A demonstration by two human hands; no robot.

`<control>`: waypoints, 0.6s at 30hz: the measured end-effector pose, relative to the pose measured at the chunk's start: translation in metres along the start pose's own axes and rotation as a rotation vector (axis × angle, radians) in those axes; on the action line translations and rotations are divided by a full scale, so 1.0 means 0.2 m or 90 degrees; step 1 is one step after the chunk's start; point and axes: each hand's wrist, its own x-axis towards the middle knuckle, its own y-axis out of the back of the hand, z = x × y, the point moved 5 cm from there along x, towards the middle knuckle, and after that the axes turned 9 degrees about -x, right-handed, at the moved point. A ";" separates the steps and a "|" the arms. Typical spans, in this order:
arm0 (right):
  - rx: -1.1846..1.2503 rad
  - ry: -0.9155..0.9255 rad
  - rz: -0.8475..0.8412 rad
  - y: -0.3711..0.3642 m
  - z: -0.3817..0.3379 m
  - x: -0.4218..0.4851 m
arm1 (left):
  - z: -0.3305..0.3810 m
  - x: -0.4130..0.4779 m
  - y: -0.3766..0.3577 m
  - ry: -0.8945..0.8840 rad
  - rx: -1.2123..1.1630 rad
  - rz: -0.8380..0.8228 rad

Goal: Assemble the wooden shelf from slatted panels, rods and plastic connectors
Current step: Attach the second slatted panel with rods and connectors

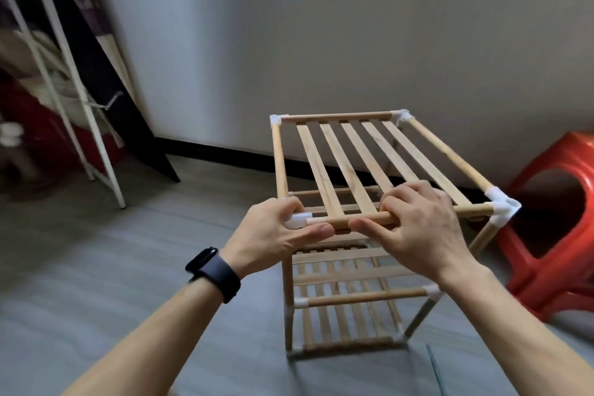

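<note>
Gripping front rod [475, 210], right hand [418, 228]; left hand [276, 233] half-hiding connector [299, 220].

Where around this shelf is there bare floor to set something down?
Bare grey floor lies left of the shelf, up to the white rack, and in front, under the forearms. The right is crowded: the red stool stands close beside it. The top panel has bare far slats; the left hand and right hand grip its near edge.

One camera sits on the person's head. It looks forward and down, close over the wooden shelf [348, 167] in the middle of the frame.
</note>
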 end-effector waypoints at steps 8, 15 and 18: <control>0.064 -0.010 0.021 0.02 0.06 -0.01 | -0.03 0.01 -0.02 -0.020 -0.007 -0.054; 0.061 -0.034 0.048 0.03 0.04 0.01 | -0.02 -0.01 -0.04 0.015 -0.072 0.027; 0.046 -0.040 0.013 0.04 0.04 0.03 | 0.01 0.00 -0.05 0.042 -0.153 -0.006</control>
